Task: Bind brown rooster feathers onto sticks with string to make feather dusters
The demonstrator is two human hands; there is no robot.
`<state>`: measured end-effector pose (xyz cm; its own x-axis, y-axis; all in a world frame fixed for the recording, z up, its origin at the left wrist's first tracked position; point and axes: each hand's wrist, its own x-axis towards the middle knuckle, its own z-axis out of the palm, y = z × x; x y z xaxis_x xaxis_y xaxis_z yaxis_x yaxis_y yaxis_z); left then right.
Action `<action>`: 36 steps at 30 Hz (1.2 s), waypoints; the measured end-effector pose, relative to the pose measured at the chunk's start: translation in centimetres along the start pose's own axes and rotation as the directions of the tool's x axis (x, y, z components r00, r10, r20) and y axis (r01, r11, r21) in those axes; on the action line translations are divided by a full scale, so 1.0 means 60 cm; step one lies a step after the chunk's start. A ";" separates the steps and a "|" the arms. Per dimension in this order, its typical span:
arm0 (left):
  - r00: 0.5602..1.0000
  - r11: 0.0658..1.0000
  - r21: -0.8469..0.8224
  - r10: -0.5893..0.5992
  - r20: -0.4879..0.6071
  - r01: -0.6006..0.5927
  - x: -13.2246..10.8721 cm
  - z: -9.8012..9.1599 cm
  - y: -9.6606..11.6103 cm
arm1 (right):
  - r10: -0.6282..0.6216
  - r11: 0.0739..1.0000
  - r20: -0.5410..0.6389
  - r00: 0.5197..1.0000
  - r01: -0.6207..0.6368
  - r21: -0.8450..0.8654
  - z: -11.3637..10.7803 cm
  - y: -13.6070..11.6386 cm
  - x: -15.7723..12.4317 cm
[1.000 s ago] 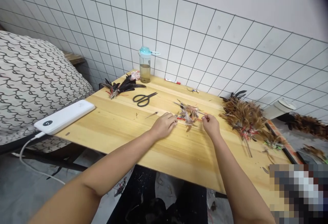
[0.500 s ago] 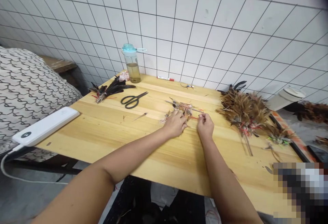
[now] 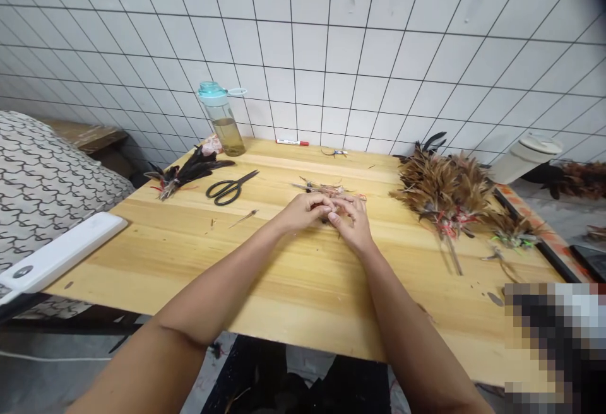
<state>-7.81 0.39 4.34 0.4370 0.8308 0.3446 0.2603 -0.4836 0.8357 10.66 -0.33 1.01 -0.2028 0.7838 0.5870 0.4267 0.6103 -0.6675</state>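
Both of my hands meet at the middle of the wooden table [image 3: 293,275], on a small bundle of brown feathers [image 3: 326,188] with red thread. My left hand [image 3: 303,211] has its fingers curled round the near end of the bundle. My right hand [image 3: 350,221] lies against it, fingers pinched on the same bundle. Most of the bundle is hidden under the fingers. A big heap of brown feathers [image 3: 445,190] lies to the right of my hands.
Black scissors [image 3: 230,188] and a bunch of dark feathers [image 3: 187,171] lie at the left. A bottle with a teal lid [image 3: 221,118] stands by the tiled wall, next to a red marker [image 3: 292,142]. A white power bank [image 3: 52,255] overhangs the left edge.
My hands have come together over the small feather bundle; they were apart before, one at each end. The camera has turned, shifting everything leftward.
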 end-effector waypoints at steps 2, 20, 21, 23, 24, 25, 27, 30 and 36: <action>0.999 0.999 0.032 0.023 -0.036 -0.022 -0.008 0.001 0.003 | 0.038 0.999 0.013 0.999 -0.039 0.030 0.005 -0.003 -0.001; 0.938 0.898 -0.396 -0.284 -0.196 0.189 -0.034 -0.006 -0.025 | 0.263 0.886 0.219 0.939 -0.145 -0.441 0.010 -0.010 -0.009; 0.937 0.824 -0.531 -0.317 -0.146 0.196 -0.035 0.000 -0.018 | 0.278 0.865 0.221 0.935 -0.144 -0.480 0.010 -0.016 -0.010; 0.930 0.665 -0.719 -0.361 -0.073 0.202 -0.035 0.008 -0.001 | 0.301 0.830 0.201 0.932 -0.152 -0.537 0.010 -0.024 -0.012; 0.925 0.598 -0.777 -0.377 -0.058 0.196 -0.035 0.010 0.007 | 0.310 0.815 0.186 0.932 -0.160 -0.557 0.009 -0.026 -0.012; 0.919 0.541 -0.822 -0.390 -0.059 0.177 -0.034 0.010 0.015 | 0.319 0.802 0.169 0.933 -0.170 -0.573 0.007 -0.027 -0.011; 0.909 0.454 -0.883 -0.408 -0.088 0.119 -0.032 0.006 0.026 | 0.331 0.781 0.126 0.935 -0.197 -0.593 -0.004 -0.025 -0.009; 0.892 0.419 -0.906 -0.429 -0.139 0.060 -0.029 -0.006 0.028 | 0.346 0.740 -0.059 0.936 -0.311 -0.597 -0.046 -0.011 -0.003; 0.856 0.586 -0.808 -0.450 -0.256 0.066 -0.027 -0.006 0.000 | 0.357 0.453 -0.610 0.708 -0.702 -0.550 -0.202 0.047 -0.012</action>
<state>-8.84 -0.87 3.92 0.0364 0.9989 0.0282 -0.5141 -0.0055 0.8577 22.67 -0.56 4.25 0.5458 0.7024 0.4568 0.8204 -0.3371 -0.4620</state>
